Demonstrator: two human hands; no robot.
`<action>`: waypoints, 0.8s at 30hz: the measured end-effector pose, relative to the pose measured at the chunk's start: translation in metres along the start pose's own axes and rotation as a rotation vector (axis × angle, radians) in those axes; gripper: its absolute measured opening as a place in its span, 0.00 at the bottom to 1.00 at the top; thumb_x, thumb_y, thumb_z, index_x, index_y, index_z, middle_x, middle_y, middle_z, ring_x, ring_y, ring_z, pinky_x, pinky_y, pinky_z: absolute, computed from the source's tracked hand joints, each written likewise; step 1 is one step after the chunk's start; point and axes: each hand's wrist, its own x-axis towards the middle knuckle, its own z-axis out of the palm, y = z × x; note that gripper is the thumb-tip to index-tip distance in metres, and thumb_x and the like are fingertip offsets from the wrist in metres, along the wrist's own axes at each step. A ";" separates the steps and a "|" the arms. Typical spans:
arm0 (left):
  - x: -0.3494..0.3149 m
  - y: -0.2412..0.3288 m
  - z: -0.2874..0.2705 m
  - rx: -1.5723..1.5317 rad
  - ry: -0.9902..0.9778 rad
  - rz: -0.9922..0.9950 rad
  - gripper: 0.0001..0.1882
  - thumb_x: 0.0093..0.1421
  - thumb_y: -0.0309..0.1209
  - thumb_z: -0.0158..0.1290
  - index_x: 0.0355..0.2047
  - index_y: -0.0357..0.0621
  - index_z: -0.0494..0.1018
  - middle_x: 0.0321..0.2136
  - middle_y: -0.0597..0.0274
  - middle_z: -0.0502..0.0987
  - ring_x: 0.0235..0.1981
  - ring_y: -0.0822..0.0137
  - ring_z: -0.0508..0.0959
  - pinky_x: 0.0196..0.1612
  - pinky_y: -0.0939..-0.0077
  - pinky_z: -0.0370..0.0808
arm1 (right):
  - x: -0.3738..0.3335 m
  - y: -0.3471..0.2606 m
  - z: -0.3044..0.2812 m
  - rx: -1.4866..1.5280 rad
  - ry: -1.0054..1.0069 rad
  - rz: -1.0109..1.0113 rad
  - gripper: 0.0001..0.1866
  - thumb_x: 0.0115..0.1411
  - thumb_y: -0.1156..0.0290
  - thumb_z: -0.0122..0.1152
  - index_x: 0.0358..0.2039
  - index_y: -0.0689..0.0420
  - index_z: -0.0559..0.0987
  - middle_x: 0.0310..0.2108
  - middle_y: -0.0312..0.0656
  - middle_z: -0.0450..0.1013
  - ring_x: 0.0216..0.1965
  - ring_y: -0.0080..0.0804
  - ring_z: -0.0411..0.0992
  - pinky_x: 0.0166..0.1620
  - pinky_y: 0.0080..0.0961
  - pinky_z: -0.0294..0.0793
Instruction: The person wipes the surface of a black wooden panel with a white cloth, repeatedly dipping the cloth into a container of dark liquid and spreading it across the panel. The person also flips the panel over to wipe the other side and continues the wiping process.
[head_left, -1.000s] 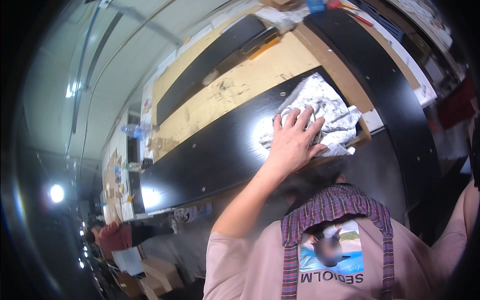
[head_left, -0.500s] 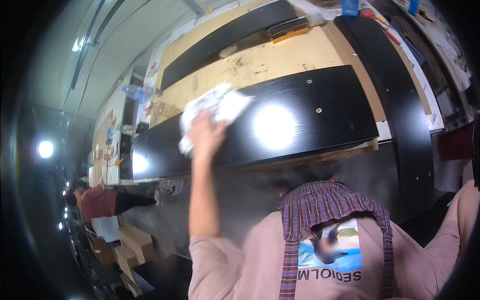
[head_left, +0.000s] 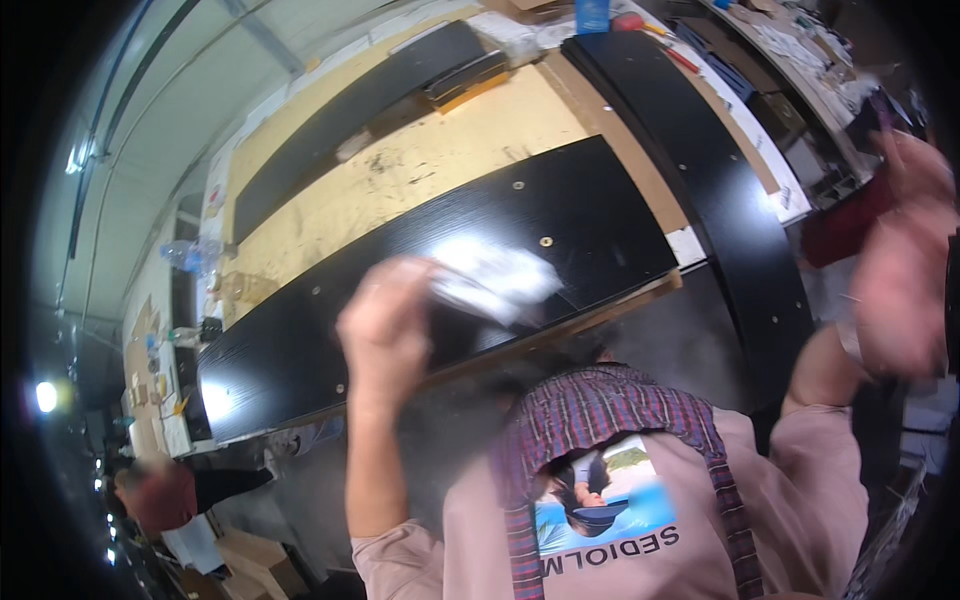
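A crumpled white cloth [head_left: 500, 280], smeared by motion, hangs from my left hand [head_left: 385, 320], whose fingers are closed on its left end. Beneath it lies a long black wood-grained board [head_left: 600, 200] with small brass-coloured round fittings in its top face. Whether the cloth touches the board, I cannot tell. My right hand [head_left: 900, 285] is raised at the far right, away from the board. Motion blurs its fingers, so what it holds, if anything, does not show.
A second long black board [head_left: 690, 150] lies crosswise to the right, and another black piece [head_left: 360, 110] rests at the back of the yellowish tabletop [head_left: 450, 150]. Clear plastic bottles [head_left: 190, 257] stand at the left. Another person [head_left: 160, 495] is at the lower left.
My left hand has pulled the cloth nearer to me, and the cloth now points right. My right hand has come into view at the right. The whole view has shifted.
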 end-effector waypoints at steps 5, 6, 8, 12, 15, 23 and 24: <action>0.030 0.013 0.053 0.216 -0.150 0.013 0.28 0.56 0.16 0.49 0.51 0.58 0.83 0.50 0.42 0.79 0.52 0.45 0.79 0.58 0.54 0.74 | -0.119 0.089 0.147 -0.019 -0.387 0.544 0.33 0.54 0.63 0.73 0.58 0.64 0.75 0.61 0.57 0.70 0.64 0.51 0.67 0.67 0.39 0.65; 0.020 0.019 0.073 0.179 -0.279 0.126 0.29 0.55 0.16 0.52 0.54 0.58 0.81 0.56 0.47 0.76 0.59 0.46 0.74 0.66 0.51 0.67 | -0.125 0.083 0.162 -0.060 -0.433 0.614 0.35 0.55 0.64 0.72 0.60 0.66 0.73 0.63 0.59 0.69 0.67 0.52 0.65 0.69 0.38 0.63; 0.008 0.042 0.093 0.238 -0.436 0.244 0.25 0.54 0.22 0.56 0.51 0.61 0.82 0.60 0.61 0.76 0.62 0.51 0.72 0.67 0.42 0.64 | -0.143 0.080 0.180 -0.061 -0.487 0.668 0.44 0.55 0.57 0.72 0.65 0.72 0.66 0.64 0.65 0.65 0.66 0.56 0.64 0.68 0.40 0.64; 0.004 -0.042 0.053 0.346 -0.329 0.072 0.16 0.63 0.26 0.54 0.48 0.55 0.84 0.58 0.56 0.77 0.60 0.49 0.74 0.66 0.46 0.62 | -0.150 0.070 0.176 0.014 -0.397 0.771 0.39 0.63 0.64 0.64 0.69 0.70 0.62 0.62 0.63 0.69 0.61 0.56 0.71 0.63 0.39 0.71; 0.031 -0.084 0.057 0.599 -0.222 -0.135 0.23 0.62 0.26 0.53 0.58 0.52 0.77 0.60 0.49 0.75 0.62 0.48 0.73 0.66 0.48 0.63 | -0.161 0.090 0.179 0.313 -0.261 0.888 0.30 0.66 0.73 0.57 0.67 0.71 0.66 0.65 0.58 0.68 0.68 0.46 0.66 0.69 0.34 0.63; 0.014 0.094 0.172 -0.476 -0.744 0.537 0.26 0.47 0.17 0.55 0.46 0.50 0.83 0.49 0.57 0.82 0.50 0.53 0.81 0.52 0.57 0.78 | -0.152 0.147 0.132 0.679 -0.020 1.184 0.16 0.70 0.75 0.54 0.55 0.64 0.78 0.48 0.43 0.80 0.46 0.22 0.78 0.49 0.20 0.77; 0.006 0.098 0.162 -0.734 -0.844 0.410 0.25 0.48 0.16 0.55 0.47 0.48 0.83 0.47 0.54 0.82 0.49 0.51 0.82 0.50 0.59 0.80 | -0.143 0.140 0.128 0.600 -0.066 1.207 0.16 0.71 0.72 0.54 0.56 0.64 0.78 0.51 0.43 0.80 0.47 0.25 0.78 0.51 0.20 0.77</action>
